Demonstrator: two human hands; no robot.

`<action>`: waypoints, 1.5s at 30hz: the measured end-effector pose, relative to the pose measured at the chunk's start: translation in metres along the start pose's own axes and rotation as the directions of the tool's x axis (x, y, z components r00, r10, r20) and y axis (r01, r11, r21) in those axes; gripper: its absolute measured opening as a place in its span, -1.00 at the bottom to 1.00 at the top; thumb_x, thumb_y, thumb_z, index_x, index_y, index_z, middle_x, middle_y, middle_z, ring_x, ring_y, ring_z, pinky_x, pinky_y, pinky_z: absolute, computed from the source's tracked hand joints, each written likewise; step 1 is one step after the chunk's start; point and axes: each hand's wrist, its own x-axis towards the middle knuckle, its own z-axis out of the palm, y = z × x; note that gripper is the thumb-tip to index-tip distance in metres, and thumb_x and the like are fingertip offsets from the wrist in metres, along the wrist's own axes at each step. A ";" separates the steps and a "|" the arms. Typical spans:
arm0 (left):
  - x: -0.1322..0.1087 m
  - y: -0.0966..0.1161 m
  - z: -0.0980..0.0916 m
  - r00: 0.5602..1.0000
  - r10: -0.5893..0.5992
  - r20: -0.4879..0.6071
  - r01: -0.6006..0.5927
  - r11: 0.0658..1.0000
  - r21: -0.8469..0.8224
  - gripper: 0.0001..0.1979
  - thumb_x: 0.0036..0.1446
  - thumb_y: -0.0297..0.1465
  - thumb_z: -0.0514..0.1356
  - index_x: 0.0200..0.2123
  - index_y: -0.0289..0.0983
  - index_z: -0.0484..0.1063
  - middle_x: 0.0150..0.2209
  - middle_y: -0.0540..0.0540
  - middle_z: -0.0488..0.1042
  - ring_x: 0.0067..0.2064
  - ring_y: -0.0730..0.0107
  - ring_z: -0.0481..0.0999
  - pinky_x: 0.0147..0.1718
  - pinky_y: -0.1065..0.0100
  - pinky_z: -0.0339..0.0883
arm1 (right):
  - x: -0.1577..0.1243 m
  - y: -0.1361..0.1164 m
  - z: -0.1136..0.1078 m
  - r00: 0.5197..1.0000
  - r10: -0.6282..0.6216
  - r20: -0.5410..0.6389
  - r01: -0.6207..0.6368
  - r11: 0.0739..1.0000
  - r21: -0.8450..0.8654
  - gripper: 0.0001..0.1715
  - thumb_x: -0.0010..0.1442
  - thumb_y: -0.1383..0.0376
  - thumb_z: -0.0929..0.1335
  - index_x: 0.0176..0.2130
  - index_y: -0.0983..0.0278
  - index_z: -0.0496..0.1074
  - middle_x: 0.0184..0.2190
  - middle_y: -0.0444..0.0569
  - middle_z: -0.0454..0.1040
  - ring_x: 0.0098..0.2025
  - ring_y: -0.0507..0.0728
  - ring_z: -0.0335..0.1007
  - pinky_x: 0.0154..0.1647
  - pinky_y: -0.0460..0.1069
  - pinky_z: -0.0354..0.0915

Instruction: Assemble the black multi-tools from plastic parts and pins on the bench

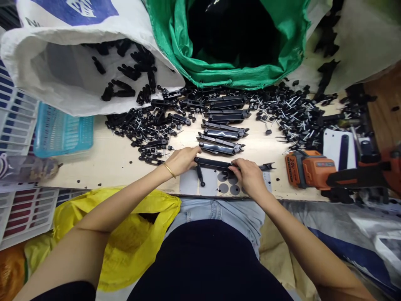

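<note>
Right hand (250, 177) over half-hidden black bar (214, 164)

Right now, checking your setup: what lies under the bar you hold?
A grey plate with dark round spots; the right hand and bar cover part of it.

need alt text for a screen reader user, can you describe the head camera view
A person's left hand and right hand hold a long black plastic bar flat on a pale table. Beyond it lie a row of similar bars and heaps of small black pieces; an orange cordless drill sits at the right.
</note>
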 end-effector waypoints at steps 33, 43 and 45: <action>0.003 0.108 0.050 0.941 -0.088 0.328 0.313 -0.146 -0.938 -0.26 0.02 0.15 0.05 0.12 -0.23 0.26 -0.55 0.01 0.39 -0.52 0.45 0.40 -0.51 0.43 0.30 | -0.015 -0.055 -0.008 0.709 0.705 -0.006 -0.202 0.212 0.956 -0.60 0.10 0.04 0.34 -0.52 0.30 0.41 -0.58 -0.12 0.41 -0.49 0.01 0.35 -0.44 -0.10 0.26; -0.001 0.115 0.053 0.924 -0.126 0.362 0.315 -0.285 -0.905 -0.32 0.01 0.10 0.12 0.08 -0.21 0.30 -0.37 -0.05 0.48 -0.41 0.43 0.44 -0.40 0.40 0.34 | -0.014 -0.051 -0.011 0.730 0.683 -0.007 -0.213 0.237 0.948 -0.59 0.10 0.03 0.33 -0.52 0.30 0.44 -0.56 -0.11 0.45 -0.48 0.01 0.35 -0.43 -0.10 0.26; 0.001 0.119 0.054 0.925 -0.132 0.357 0.313 -0.269 -0.911 -0.31 0.01 0.12 0.10 0.08 -0.22 0.28 -0.42 -0.03 0.46 -0.46 0.47 0.42 -0.46 0.42 0.32 | -0.012 -0.048 -0.014 0.765 0.636 0.102 -0.262 0.163 0.951 -0.57 0.07 0.01 0.35 -0.55 0.31 0.43 -0.62 -0.12 0.42 -0.57 0.00 0.31 -0.54 -0.11 0.22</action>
